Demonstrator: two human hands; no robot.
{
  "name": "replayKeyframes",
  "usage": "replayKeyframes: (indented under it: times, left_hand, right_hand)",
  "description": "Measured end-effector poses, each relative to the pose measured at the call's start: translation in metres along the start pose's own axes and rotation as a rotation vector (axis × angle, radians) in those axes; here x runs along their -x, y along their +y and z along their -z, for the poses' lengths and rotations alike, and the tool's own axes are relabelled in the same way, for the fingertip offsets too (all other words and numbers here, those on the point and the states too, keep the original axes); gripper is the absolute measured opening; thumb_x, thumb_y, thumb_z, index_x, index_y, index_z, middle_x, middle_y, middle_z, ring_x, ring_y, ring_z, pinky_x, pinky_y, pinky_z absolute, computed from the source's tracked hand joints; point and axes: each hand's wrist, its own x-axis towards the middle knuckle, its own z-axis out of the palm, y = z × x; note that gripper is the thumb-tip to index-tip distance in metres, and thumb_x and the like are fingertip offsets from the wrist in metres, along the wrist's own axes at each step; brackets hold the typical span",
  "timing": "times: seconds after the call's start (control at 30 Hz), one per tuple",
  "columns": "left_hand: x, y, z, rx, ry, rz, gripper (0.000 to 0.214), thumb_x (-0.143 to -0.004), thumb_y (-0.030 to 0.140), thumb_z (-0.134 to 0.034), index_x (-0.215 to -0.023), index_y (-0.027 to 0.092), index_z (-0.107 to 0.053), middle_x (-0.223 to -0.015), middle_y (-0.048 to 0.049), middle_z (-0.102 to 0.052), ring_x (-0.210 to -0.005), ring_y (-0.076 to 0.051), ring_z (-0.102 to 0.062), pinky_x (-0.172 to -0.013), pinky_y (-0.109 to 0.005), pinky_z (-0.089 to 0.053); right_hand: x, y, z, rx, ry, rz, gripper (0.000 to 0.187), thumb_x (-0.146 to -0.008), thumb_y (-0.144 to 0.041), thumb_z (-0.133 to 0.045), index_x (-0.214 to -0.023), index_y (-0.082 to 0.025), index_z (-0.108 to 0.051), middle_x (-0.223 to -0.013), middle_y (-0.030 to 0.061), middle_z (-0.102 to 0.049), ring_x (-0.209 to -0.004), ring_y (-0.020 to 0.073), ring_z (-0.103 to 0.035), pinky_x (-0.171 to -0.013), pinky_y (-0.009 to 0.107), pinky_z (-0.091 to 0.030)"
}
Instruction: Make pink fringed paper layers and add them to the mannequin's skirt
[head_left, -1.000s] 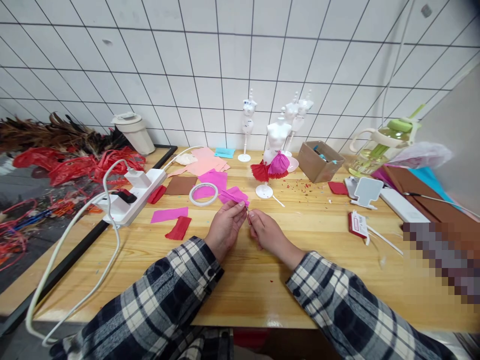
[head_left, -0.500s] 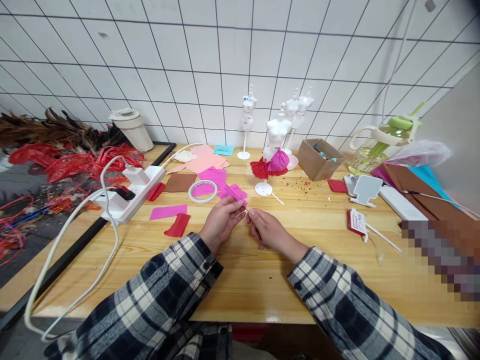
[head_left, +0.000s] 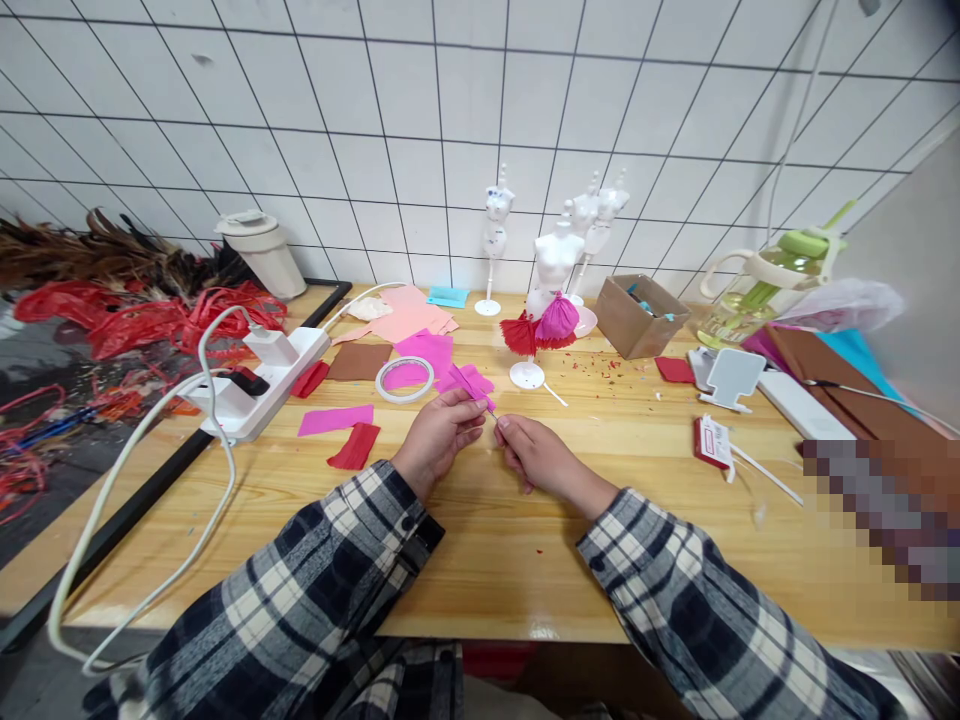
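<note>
White tape roll (head_left: 405, 398) near left hand (head_left: 437, 438) — pink paper (head_left: 472, 381) pinched, perhaps folded.

Sleeves (head_left: 292, 570): navy, grey and cream plaid. Paper (head_left: 472, 382) at the left hand (head_left: 441, 437): magenta. Left of that hand: red scrap (head_left: 355, 446), magenta strip (head_left: 336, 420). Beyond the right hand (head_left: 541, 455): white mannequin (head_left: 558, 255), its skirt (head_left: 557, 320) red and magenta. Surface (head_left: 510, 590): yellow-brown wood grain.

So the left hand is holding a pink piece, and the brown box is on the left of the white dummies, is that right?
Not quite: the brown box stands on the right of the white dummies, as the head view shows. The left hand is holding a pink piece, just as you said.
</note>
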Motion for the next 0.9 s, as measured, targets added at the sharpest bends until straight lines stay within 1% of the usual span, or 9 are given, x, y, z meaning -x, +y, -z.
replayKeyframes:
  times: [0.1, 0.17, 0.33, 0.4, 0.57, 0.9]
  left_hand:
    - [0.0004, 0.0028, 0.0003, -0.055, 0.001, -0.024, 0.02, -0.062, 0.013, -0.079, -0.077, 0.013, -0.067, -0.069, -0.001, -0.064, -0.056, -0.007, -0.058, -0.047, -0.013, -0.044]
    - [0.0003, 0.0049, 0.001, -0.072, -0.009, -0.012, 0.02, -0.061, 0.013, -0.079, -0.076, 0.013, -0.067, -0.069, -0.0013, -0.064, -0.058, -0.008, -0.06, -0.046, -0.013, -0.044]
    - [-0.0005, 0.0077, 0.0024, -0.091, 0.002, -0.008, 0.02, -0.059, 0.014, -0.081, -0.074, 0.013, -0.067, -0.071, -0.0029, -0.066, -0.062, -0.01, -0.063, -0.051, -0.015, -0.047]
    - [-0.0008, 0.0073, 0.0029, -0.094, 0.008, -0.019, 0.02, -0.059, 0.015, -0.082, -0.074, 0.013, -0.068, -0.072, -0.0037, -0.067, -0.065, -0.011, -0.064, -0.053, -0.016, -0.048]
    - [-0.0009, 0.0054, 0.0035, -0.081, -0.02, -0.023, 0.02, -0.06, 0.017, -0.082, -0.074, 0.014, -0.068, -0.074, -0.0046, -0.069, -0.069, -0.012, -0.065, -0.061, -0.019, -0.05]
    - [-0.0025, 0.0037, 0.0043, -0.077, -0.02, -0.024, 0.021, -0.059, 0.017, -0.084, -0.07, 0.014, -0.065, -0.072, -0.0022, -0.067, -0.067, -0.011, -0.063, -0.061, -0.019, -0.049]
  right_hand:
    - [0.0005, -0.0019, 0.0008, 0.024, -0.01, 0.0, 0.03, -0.098, -0.042, -0.032, -0.081, -0.022, -0.045, -0.056, -0.0042, -0.041, -0.044, 0.0108, -0.038, -0.032, 0.019, -0.04]
    - [0.0004, -0.0019, 0.0017, 0.042, -0.012, 0.007, 0.03, -0.098, -0.041, -0.032, -0.08, -0.022, -0.045, -0.056, -0.0037, -0.041, -0.045, 0.0114, -0.039, -0.032, 0.019, -0.04]
    - [-0.0006, 0.0019, 0.0032, 0.079, -0.01, 0.042, 0.03, -0.097, -0.043, -0.035, -0.078, -0.023, -0.045, -0.057, -0.0037, -0.043, -0.045, 0.0111, -0.041, -0.033, 0.019, -0.039]
    - [-0.0006, 0.0034, 0.0028, 0.042, -0.014, 0.034, 0.031, -0.098, -0.045, -0.034, -0.08, -0.023, -0.045, -0.053, -0.005, -0.043, -0.042, 0.0105, -0.04, -0.034, 0.019, -0.039]
    - [0.0005, 0.0024, 0.0016, -0.05, -0.028, 0.005, 0.033, -0.098, -0.047, -0.03, -0.083, -0.022, -0.044, -0.047, -0.0077, -0.042, -0.037, 0.0092, -0.037, -0.034, 0.018, -0.037]
    - [-0.0003, 0.0029, 0.0037, -0.024, -0.041, 0.018, 0.032, -0.097, -0.048, -0.034, -0.082, -0.021, -0.044, -0.052, -0.0074, -0.04, -0.041, 0.0085, -0.038, -0.035, 0.017, -0.039]
